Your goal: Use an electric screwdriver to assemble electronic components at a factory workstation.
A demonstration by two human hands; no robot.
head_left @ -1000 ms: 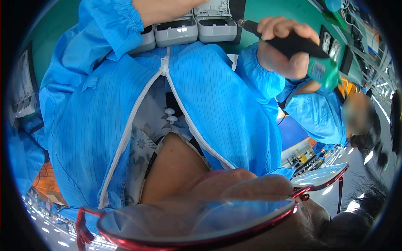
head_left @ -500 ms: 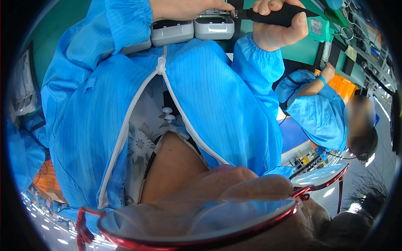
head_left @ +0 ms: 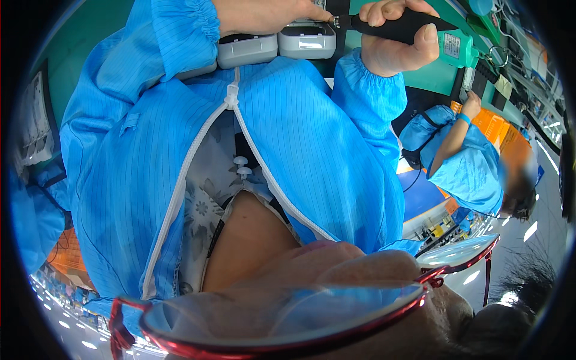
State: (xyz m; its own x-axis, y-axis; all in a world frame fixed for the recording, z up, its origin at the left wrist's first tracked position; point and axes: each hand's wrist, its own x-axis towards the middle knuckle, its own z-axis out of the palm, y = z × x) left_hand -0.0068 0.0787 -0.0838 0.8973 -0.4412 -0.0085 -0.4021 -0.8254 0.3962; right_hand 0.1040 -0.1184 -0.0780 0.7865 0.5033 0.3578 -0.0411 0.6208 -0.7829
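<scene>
My right hand (head_left: 399, 45) is wrapped round the black grip of an electric screwdriver (head_left: 384, 27) with a green rear body. The tool lies nearly level, its metal tip pointing left. My left hand (head_left: 264, 15) reaches in from the left, its fingertips bent in close by that tip, over a light grey housing (head_left: 308, 45). What the fingers press or pinch is too small to make out, and the top edge cuts off part of the hand. A second grey housing (head_left: 247, 52) sits alongside, below the left wrist. Another one (head_left: 198, 71) is mostly hidden by my sleeve.
The work surface (head_left: 96, 36) is green. Cables and a metal ring (head_left: 498, 57) hang behind the screwdriver. To the right, a co-worker in a blue smock (head_left: 465, 174) reaches to the bench beside an orange bin (head_left: 492, 127). A rack-like tray (head_left: 36, 126) stands at far left.
My left hand has shifted slightly, and the screwdriver has dipped a little at its rear. The grey housings stay nearly in place. The co-worker at right has moved slightly lower and to the right.
</scene>
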